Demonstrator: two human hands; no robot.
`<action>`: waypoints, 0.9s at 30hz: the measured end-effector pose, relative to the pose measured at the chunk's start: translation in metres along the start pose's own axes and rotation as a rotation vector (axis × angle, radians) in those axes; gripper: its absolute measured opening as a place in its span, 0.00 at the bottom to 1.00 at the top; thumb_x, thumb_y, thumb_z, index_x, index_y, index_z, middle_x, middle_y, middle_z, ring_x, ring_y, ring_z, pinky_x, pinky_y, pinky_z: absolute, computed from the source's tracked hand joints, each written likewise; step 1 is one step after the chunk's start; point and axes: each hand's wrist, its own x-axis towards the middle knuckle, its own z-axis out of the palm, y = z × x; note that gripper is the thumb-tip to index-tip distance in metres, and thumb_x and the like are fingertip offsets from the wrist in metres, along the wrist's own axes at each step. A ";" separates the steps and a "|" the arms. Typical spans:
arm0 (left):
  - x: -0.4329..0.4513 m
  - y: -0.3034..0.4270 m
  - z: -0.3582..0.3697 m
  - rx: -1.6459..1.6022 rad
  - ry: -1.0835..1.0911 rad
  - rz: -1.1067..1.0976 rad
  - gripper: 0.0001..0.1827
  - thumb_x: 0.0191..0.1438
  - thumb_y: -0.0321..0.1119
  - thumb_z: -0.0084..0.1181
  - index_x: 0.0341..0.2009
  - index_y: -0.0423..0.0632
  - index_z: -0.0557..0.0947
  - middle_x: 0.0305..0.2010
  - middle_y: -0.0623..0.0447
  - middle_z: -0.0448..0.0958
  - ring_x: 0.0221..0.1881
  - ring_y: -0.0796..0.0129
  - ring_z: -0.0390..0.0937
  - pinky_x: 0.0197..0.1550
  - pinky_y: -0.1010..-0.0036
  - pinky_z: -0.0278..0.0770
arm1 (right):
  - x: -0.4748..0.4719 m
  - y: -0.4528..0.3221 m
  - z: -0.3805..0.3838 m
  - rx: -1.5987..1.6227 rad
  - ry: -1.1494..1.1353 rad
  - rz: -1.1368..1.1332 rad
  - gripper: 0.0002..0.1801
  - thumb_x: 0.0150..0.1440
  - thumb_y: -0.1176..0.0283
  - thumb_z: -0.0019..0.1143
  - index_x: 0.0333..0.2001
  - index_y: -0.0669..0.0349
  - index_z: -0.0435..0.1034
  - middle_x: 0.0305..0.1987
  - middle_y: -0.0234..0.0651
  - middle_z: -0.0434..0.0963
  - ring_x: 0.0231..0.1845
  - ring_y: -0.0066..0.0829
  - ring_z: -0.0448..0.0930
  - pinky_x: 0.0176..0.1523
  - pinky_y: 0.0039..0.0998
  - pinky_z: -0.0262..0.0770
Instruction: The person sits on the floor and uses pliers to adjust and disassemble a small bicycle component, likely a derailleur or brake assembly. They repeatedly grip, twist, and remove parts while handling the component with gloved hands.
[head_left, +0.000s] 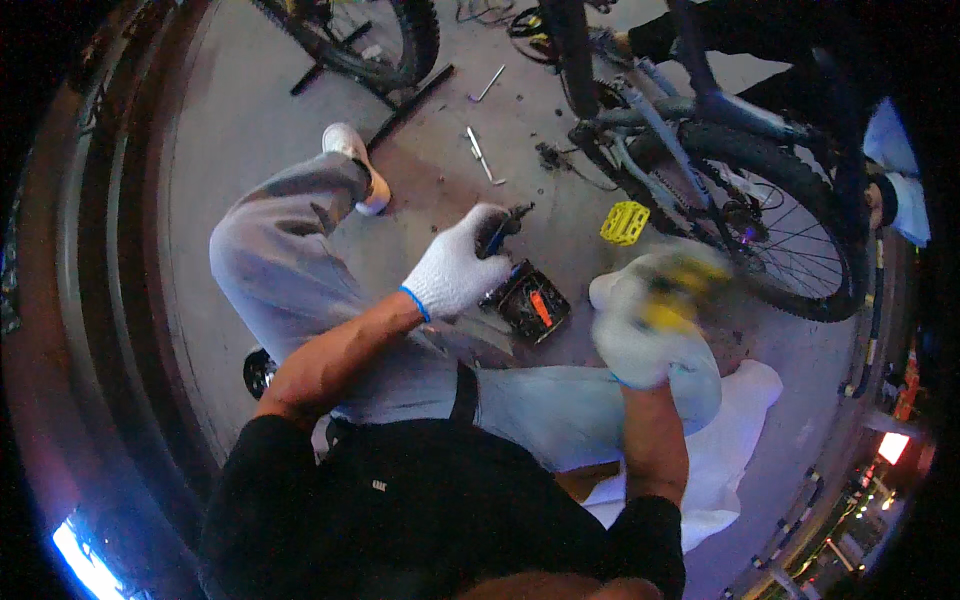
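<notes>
My left hand (457, 266), in a white knit glove with a blue cuff, is closed around a dark tool with some blue on it (507, 226); its kind is unclear. Just below that hand a small dark open box (531, 309) stands on the floor, with an orange-handled item (539, 308) inside. My right hand (630, 349), gloved too, grips a yellow and black object (675, 300), probably a bicycle pedal, blurred by motion. A yellow platform pedal (625, 223) lies on the floor beyond it. Near the right hand is the rear wheel (780, 225) of a bicycle.
Two L-shaped metal wrenches (484, 155) (489, 82) lie ahead on the concrete floor. A second bicycle wheel (375, 45) rests by a black stand (412, 107). Another person's hand (616, 45) is by the bike frame. White cloth (720, 457) lies at my right.
</notes>
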 end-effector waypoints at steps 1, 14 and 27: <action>-0.003 0.000 0.001 0.002 -0.018 0.079 0.28 0.58 0.31 0.61 0.63 0.45 0.75 0.39 0.52 0.80 0.34 0.71 0.78 0.39 0.71 0.80 | 0.002 -0.001 -0.003 -0.027 0.018 -0.030 0.32 0.55 0.66 0.70 0.63 0.65 0.70 0.59 0.56 0.81 0.56 0.56 0.84 0.60 0.46 0.82; -0.017 -0.003 -0.010 -0.011 -0.034 -0.027 0.28 0.57 0.27 0.59 0.64 0.47 0.74 0.41 0.53 0.77 0.38 0.73 0.76 0.41 0.72 0.78 | 0.006 0.000 -0.010 -0.015 -0.144 0.000 0.29 0.57 0.67 0.67 0.60 0.64 0.70 0.52 0.58 0.82 0.54 0.62 0.84 0.55 0.56 0.81; -0.013 0.004 -0.023 -0.284 -0.065 -0.136 0.19 0.59 0.26 0.57 0.55 0.44 0.73 0.37 0.54 0.75 0.34 0.73 0.76 0.35 0.72 0.78 | 0.007 -0.031 -0.023 -0.031 0.172 -0.023 0.28 0.58 0.71 0.65 0.62 0.66 0.69 0.46 0.59 0.83 0.47 0.60 0.86 0.52 0.53 0.83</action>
